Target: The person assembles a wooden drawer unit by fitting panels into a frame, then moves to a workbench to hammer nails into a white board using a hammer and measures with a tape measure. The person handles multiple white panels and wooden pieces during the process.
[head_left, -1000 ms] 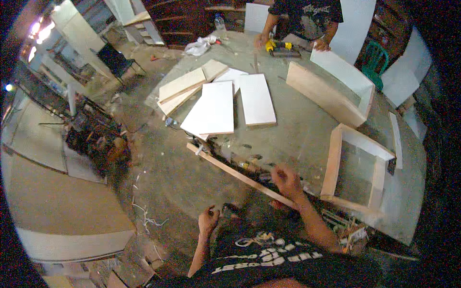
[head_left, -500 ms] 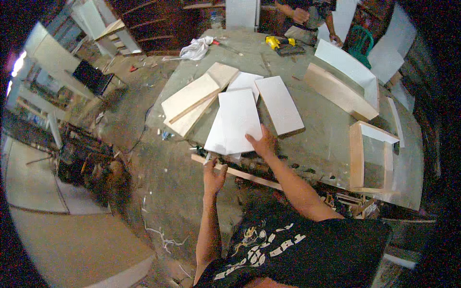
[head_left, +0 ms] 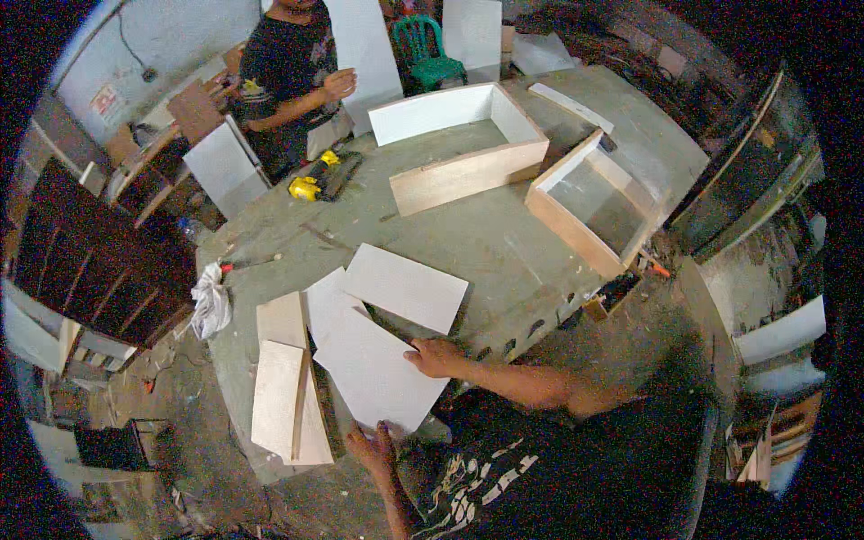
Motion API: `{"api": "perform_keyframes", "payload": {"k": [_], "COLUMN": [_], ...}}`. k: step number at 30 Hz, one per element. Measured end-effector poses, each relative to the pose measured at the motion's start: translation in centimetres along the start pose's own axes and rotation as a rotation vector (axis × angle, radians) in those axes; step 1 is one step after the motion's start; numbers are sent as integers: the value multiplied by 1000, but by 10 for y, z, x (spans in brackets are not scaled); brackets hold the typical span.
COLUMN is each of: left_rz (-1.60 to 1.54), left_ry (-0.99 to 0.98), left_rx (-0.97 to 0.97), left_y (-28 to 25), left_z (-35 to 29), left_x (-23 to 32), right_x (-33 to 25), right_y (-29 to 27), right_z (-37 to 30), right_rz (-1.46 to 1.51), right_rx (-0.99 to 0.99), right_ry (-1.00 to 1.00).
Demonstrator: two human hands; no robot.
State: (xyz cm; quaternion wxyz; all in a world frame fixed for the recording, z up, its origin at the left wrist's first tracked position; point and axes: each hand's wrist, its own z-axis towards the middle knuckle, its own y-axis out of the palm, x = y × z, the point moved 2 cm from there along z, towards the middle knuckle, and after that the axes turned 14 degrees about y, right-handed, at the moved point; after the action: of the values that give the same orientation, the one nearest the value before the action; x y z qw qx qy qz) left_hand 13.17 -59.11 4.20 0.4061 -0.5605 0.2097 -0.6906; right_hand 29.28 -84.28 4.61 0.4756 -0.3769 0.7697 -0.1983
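Note:
A white rectangular board (head_left: 382,373) lies on top of other panels at the near edge of the table. My right hand (head_left: 438,358) grips its right edge, thumb on the upper face. At its near end, my left hand (head_left: 373,447) holds the board's edge, with the fingertips along it and the rest of the grip partly hidden. Another white panel (head_left: 409,288) rests just beyond, and part of one more white piece (head_left: 326,297) shows underneath. To the left lie pale wooden panels (head_left: 277,400), stacked askew.
Two open box frames (head_left: 468,175) (head_left: 576,220) stand farther right on the table (head_left: 504,261). A yellow power drill (head_left: 310,184) and a white cloth (head_left: 211,301) lie left. Across the table, a person (head_left: 292,90) holds a tall white panel (head_left: 364,63) near a green chair (head_left: 430,54).
My view has swung right, showing more of the person and box frames. My left hand has moved from beside the table edge onto the board's near end; my right hand still grips its side.

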Motion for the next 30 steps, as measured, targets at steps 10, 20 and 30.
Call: {"api": "perform_keyframes", "payload": {"k": [10,20,30], "left_rz": [-283,7,363], "left_ry": [11,258,24], "left_rx": [-408,-37,-716], "left_y": [-2,-109,-111], "left_z": [54,114,184], "left_x": [7,-45,-117], "right_x": [172,147,81], "right_y": [22,39,46], "right_z": [-76,-130,-108], "right_rz": [319,936,10], "right_rx": [471,264,550], "right_ry": [181,403,217]}}
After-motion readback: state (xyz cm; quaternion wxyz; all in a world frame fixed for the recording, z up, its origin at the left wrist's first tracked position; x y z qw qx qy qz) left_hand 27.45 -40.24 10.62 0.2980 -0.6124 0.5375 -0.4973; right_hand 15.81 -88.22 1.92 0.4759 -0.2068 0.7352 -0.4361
